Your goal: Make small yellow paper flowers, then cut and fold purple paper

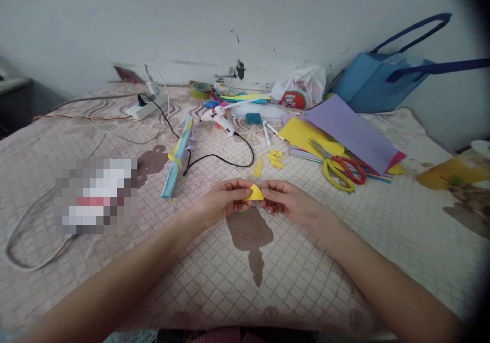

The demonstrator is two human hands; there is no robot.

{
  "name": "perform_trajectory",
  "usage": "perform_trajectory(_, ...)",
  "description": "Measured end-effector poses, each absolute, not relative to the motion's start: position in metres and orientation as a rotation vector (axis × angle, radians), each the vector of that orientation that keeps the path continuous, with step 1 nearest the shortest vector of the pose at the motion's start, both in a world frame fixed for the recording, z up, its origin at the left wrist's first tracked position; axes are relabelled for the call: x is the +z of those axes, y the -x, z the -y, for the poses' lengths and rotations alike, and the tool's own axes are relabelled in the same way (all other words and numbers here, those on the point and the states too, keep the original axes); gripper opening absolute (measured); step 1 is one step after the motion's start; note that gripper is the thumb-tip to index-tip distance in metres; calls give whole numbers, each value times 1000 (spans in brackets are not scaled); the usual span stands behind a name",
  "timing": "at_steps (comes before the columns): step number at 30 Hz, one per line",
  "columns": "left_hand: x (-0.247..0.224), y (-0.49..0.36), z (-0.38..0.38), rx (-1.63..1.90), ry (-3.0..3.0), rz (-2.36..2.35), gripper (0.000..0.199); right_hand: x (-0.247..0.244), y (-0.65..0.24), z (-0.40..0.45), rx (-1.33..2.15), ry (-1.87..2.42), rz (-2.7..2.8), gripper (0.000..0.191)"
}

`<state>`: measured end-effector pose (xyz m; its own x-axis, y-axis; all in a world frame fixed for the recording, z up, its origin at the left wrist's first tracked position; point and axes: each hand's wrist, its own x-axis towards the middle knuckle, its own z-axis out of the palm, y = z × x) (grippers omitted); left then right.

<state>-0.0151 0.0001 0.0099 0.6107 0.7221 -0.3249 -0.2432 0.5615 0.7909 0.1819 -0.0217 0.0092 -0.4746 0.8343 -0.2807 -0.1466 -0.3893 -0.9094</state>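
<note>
Along the near side, the table [310, 287] wears a pale cloth with a diamond grid, its edge curving down at the bottom of the view; a brown leaf-like patch [249, 230] marks the cloth below the hands. Above it, in the middle, a small yellow piece [255, 193] sits between both hands: the left hand [229, 195] pinches its left end between thumb and fingers, and the right hand [281, 197] pinches its right end. Just beyond lie yellow scraps [275, 160], with a rolled light-blue paper [176, 164] to the left and red-and-yellow-handled scissors [339, 172] on a stack of coloured sheets [352, 133] to the right. Farther back are a white glue gun [220, 120] and a white power strip [147, 107]. At the far edge, a white plastic bag [302, 85] and a blue bag [378, 80] stand near a pale grey wall [172, 21] with dark smudges and scuffs.
</note>
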Motion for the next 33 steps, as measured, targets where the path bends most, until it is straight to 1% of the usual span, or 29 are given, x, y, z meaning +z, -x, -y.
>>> perform_trajectory(5, 15, 13, -1, 617, -658, -805, 13, 11, -179, 23, 1917, 1044, 1161, 21)
perform_trajectory(9, 16, 13, 0, 644, -705, -835, 13, 11, -177, 24, 1661, 1066, 1293, 20)
perform_trajectory(12, 16, 13, 2, 657, -820, -836, 14, 12, -173, 26, 1473, 1049, 1409, 26)
perform_trajectory(16, 16, 13, 3, 666, -968, -845, 16, 14, -171, 27, 1380, 1048, 1480, 20)
perform_trajectory(19, 17, 13, 3, 665, -970, -844, 16, 12, -172, 26, 1381, 1059, 1511, 17)
perform_trajectory(23, 19, 13, 3, 667, -960, -844, 17, 13, -173, 27, 1386, 1090, 1536, 18)
perform_trajectory(27, 20, 14, 3, 675, -1006, -827, 18, 14, -170, 28, 1416, 1077, 1450, 21)
perform_trajectory(33, 17, 14, 1, 658, -836, -773, 18, 8, -171, 25, 1508, 1001, 1377, 22)
